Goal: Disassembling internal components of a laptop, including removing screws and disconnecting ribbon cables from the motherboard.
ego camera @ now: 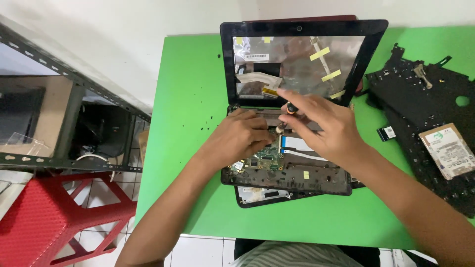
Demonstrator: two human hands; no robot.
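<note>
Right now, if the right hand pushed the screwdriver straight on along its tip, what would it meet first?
Probably the laptop base near the hinge, beside the left hand; the right hand angles the screwdriver downward, though depth is unclear.

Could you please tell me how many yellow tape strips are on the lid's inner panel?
5: two small ones at the top edge, three on the right. Hands may hide more.

Bare silvery screen [297, 64] with yellow tape strips, upright behind; white-labelled drive [449, 149] at right.

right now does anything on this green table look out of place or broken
The laptop lies stripped: its screen panel is gone, leaving foil and yellow tape bare, and its circuit board is exposed. Tiny dark specks, perhaps screws, lie scattered on the green table.
</note>
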